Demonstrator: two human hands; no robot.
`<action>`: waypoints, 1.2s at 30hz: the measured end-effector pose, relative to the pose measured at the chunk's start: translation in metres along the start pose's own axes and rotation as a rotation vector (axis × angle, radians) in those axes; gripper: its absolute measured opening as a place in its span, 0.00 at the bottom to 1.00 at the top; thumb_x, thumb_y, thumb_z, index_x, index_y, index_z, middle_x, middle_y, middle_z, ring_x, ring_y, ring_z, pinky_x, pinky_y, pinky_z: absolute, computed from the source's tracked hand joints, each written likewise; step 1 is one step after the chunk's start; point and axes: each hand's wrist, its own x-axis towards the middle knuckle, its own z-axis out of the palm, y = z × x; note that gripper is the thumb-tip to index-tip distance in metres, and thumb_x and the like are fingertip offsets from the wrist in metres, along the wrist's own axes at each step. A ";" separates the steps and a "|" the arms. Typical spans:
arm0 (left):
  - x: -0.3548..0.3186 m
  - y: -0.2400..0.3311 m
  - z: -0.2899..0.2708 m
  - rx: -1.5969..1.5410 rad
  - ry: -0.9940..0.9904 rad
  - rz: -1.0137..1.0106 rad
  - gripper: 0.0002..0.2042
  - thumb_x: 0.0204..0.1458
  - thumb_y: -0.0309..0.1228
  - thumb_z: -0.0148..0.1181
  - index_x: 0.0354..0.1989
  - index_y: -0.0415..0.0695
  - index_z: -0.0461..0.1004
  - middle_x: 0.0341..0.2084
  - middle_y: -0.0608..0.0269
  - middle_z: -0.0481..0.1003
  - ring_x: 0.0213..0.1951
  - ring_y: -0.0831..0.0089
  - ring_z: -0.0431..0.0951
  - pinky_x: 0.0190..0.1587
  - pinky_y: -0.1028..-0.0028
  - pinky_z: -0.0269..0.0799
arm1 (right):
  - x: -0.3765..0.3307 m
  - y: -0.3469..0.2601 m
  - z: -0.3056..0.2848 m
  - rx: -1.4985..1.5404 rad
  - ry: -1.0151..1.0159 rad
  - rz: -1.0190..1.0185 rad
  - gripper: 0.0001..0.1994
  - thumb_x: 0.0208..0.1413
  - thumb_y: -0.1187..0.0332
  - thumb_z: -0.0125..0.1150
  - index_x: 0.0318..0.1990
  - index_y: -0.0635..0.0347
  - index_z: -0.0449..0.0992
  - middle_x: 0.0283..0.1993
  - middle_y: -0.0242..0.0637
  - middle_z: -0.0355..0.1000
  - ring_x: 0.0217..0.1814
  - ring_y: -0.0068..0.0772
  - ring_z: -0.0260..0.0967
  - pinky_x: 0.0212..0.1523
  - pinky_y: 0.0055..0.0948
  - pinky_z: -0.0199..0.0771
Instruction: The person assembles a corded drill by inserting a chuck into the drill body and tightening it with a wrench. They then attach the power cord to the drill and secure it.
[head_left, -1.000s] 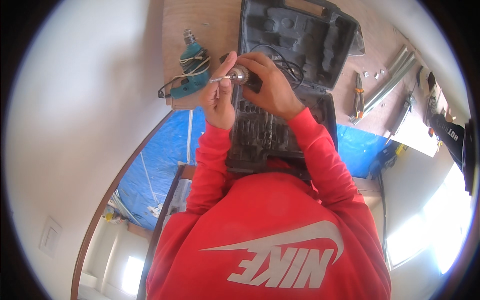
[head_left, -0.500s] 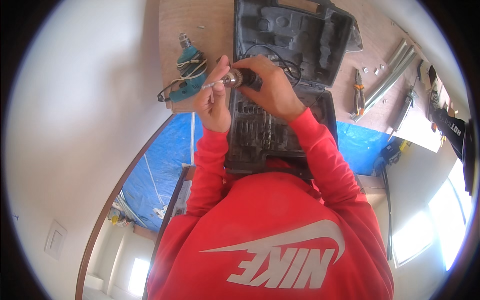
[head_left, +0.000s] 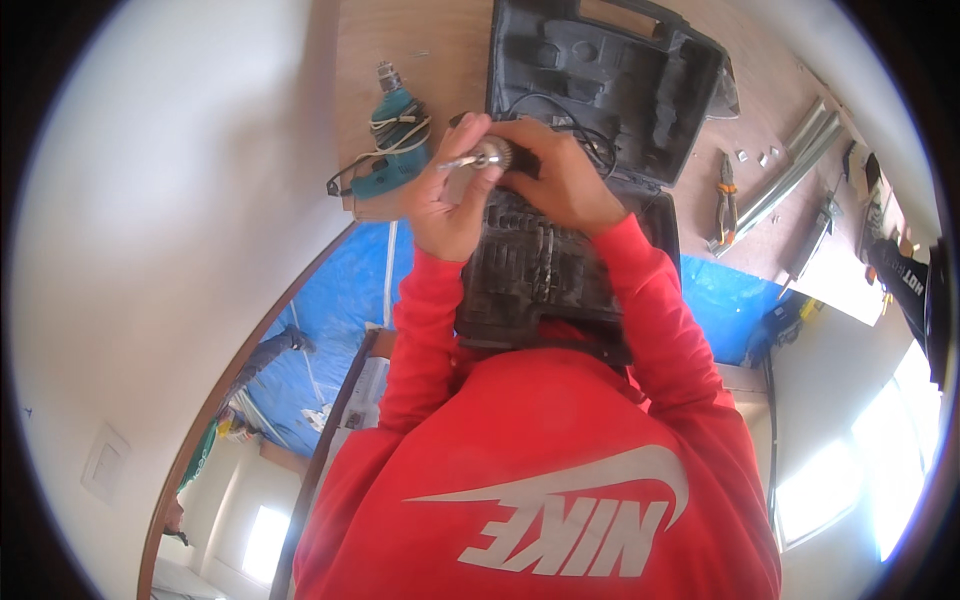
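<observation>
Between the closed thumb and fingers of the left hand [head_left: 442, 212] sits a silver chuck [head_left: 491, 155], its drill bit [head_left: 457, 162] pointing leftward before the palm. The right hand [head_left: 572, 185] grips the dark body [head_left: 522, 160] behind. Below lies an open black case [head_left: 650, 110]; leftward, a teal drill [head_left: 405, 165].

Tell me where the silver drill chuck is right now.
In the head view, the silver drill chuck is at the upper middle, between the left hand and the right hand, right of the teal drill.
</observation>
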 end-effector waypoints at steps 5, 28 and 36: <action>0.029 -0.005 0.013 0.139 -0.170 0.131 0.23 0.56 0.26 0.72 0.61 0.41 0.79 0.57 0.52 0.82 0.62 0.59 0.80 0.74 0.55 0.61 | -0.001 -0.002 -0.027 0.028 0.036 0.119 0.29 0.53 0.74 0.72 0.64 0.65 0.75 0.56 0.50 0.80 0.59 0.42 0.79 0.60 0.37 0.75; 0.068 -0.011 0.074 0.092 -0.088 0.012 0.25 0.46 0.23 0.78 0.56 0.46 0.83 0.49 0.57 0.86 0.50 0.65 0.86 0.60 0.66 0.77 | 0.007 0.017 -0.034 0.049 0.408 0.228 0.23 0.54 0.75 0.72 0.59 0.66 0.78 0.51 0.41 0.83 0.53 0.29 0.79 0.56 0.33 0.78; 0.106 -0.019 0.053 0.189 -0.388 0.214 0.33 0.45 0.33 0.82 0.63 0.47 0.78 0.58 0.55 0.81 0.57 0.64 0.81 0.60 0.66 0.76 | 0.043 0.030 -0.068 0.037 -0.064 0.144 0.15 0.51 0.75 0.74 0.47 0.63 0.79 0.42 0.35 0.82 0.43 0.26 0.76 0.47 0.32 0.79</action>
